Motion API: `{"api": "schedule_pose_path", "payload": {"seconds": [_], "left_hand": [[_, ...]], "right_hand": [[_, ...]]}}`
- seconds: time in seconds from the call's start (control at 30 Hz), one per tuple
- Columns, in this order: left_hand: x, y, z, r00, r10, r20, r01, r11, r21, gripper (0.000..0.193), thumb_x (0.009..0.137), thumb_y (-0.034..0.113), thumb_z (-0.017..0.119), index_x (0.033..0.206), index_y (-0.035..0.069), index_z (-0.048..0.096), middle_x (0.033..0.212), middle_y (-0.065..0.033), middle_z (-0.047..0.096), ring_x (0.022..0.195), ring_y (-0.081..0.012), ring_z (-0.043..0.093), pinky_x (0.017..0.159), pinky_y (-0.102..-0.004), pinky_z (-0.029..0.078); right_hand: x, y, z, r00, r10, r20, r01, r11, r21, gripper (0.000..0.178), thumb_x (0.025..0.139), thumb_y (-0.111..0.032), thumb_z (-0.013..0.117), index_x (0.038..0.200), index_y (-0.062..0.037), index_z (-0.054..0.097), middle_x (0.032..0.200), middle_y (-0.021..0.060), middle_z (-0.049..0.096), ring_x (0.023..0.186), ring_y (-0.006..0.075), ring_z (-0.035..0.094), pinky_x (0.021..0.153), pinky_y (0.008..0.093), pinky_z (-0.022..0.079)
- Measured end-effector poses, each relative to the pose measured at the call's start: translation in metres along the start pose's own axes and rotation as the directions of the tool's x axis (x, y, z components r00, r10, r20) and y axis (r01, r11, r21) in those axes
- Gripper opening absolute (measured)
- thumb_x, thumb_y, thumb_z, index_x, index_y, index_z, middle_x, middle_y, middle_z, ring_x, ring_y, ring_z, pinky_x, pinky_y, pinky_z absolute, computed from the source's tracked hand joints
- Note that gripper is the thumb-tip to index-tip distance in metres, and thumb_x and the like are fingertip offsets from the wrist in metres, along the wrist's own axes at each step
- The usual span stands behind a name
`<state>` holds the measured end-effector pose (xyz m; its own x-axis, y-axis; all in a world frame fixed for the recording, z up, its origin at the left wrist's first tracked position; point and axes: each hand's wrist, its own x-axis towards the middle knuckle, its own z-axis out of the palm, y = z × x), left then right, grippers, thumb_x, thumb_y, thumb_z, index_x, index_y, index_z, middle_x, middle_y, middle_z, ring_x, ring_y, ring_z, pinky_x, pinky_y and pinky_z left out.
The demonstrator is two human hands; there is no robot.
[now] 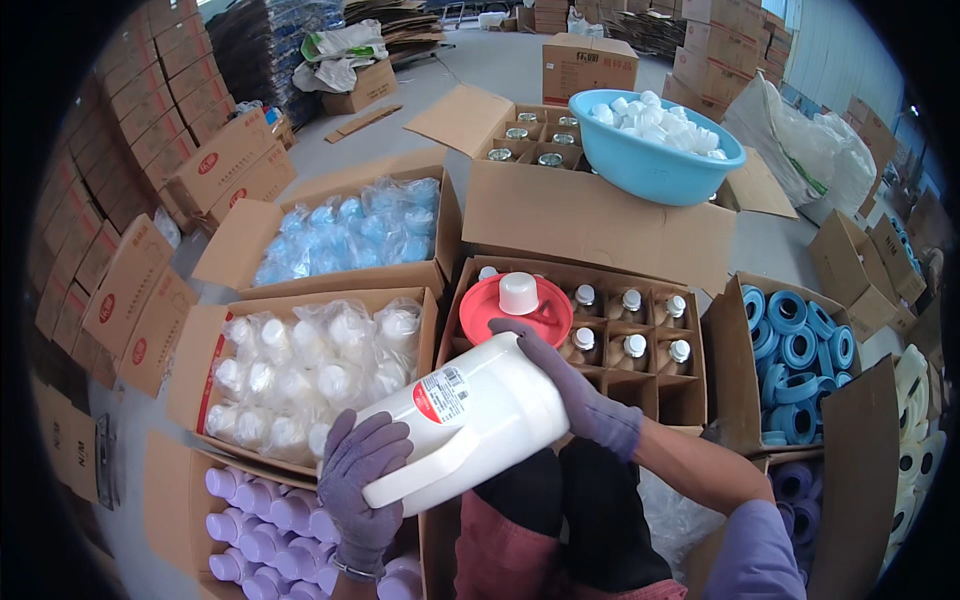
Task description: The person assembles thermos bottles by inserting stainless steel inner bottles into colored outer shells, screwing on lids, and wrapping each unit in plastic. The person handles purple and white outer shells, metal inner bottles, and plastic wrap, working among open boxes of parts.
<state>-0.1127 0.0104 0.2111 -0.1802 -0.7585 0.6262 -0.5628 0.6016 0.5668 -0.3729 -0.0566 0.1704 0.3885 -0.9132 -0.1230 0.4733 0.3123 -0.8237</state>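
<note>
A red dish bearing a white cup-like piece (518,292) lay over the back left of a divided carton (627,388), hiding compartments there; white-capped bottles (630,347) stood in others. Behind, a blue basin (655,182) of white caps (650,122) rested on an open carton of jars (516,133). Leftward, cartons held bagged light-blue pieces (350,238), bagged white pieces (335,378) and purple pieces (265,542); rightward, blue rings (787,312). A white jug (495,410) — lying slantwise above the cartons' near edges — was held between both hands, left hand (365,475) gripping beside its handle, right hand (580,392) clasping the opposite end.
</note>
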Motion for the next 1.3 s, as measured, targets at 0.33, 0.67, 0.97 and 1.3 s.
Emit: {"api": "schedule_pose_path", "payload": {"seconds": [0.33, 0.67, 0.97, 1.3], "left_hand": [[0.004, -0.098, 0.026, 0.775, -0.597, 0.206, 0.627, 0.767, -0.136, 0.028, 0.096, 0.009, 0.049, 0.114, -0.004, 0.066, 0.100, -0.0136, 0.073, 0.089, -0.0197, 0.069, 0.081, -0.0328, 0.054], [-0.010, -0.143, 0.081, 0.692, -0.710, -0.133, 0.649, 0.692, -0.317, 0.037, 0.096, 0.024, 0.054, 0.119, -0.003, 0.063, 0.100, -0.0118, 0.069, 0.091, -0.0177, 0.066, 0.078, -0.0307, 0.052], [0.016, -0.168, 0.146, 0.819, -0.570, -0.068, 0.450, 0.711, -0.541, 0.047, 0.088, 0.011, 0.069, 0.129, -0.003, 0.052, 0.123, -0.0116, 0.063, 0.108, -0.0188, 0.063, 0.096, -0.0339, 0.051], [0.031, -0.102, 0.178, 0.668, -0.745, -0.001, 0.367, 0.330, -0.870, 0.039, 0.102, 0.020, 0.048, 0.136, 0.002, 0.047, 0.129, -0.0119, 0.058, 0.116, -0.0228, 0.060, 0.096, -0.0375, 0.052]], "right_hand": [[0.116, -0.030, -0.034, 0.847, -0.284, 0.450, 0.516, 0.646, -0.562, 0.057, 0.100, -0.036, 0.046, 0.150, -0.0086, 0.037, 0.155, 0.0097, 0.034, 0.144, 0.0231, 0.031, 0.118, 0.0368, 0.024], [0.167, 0.004, -0.103, 0.960, -0.243, 0.137, 0.272, 0.701, -0.659, 0.049, 0.094, -0.029, 0.062, 0.138, -0.0117, 0.049, 0.127, 0.0109, 0.057, 0.121, 0.0227, 0.054, 0.103, 0.0358, 0.043], [0.168, 0.041, -0.157, 0.777, -0.555, 0.296, 0.239, -0.175, -0.955, 0.074, 0.072, -0.038, 0.082, 0.136, -0.0143, 0.052, 0.128, 0.0195, 0.048, 0.119, 0.0389, 0.050, 0.098, 0.0516, 0.045], [0.079, 0.063, -0.065, 0.481, -0.693, 0.536, 0.553, -0.234, -0.799, 0.066, 0.072, -0.031, 0.084, 0.129, -0.0136, 0.057, 0.138, 0.0265, 0.040, 0.120, 0.0466, 0.049, 0.096, 0.0508, 0.050]]}}
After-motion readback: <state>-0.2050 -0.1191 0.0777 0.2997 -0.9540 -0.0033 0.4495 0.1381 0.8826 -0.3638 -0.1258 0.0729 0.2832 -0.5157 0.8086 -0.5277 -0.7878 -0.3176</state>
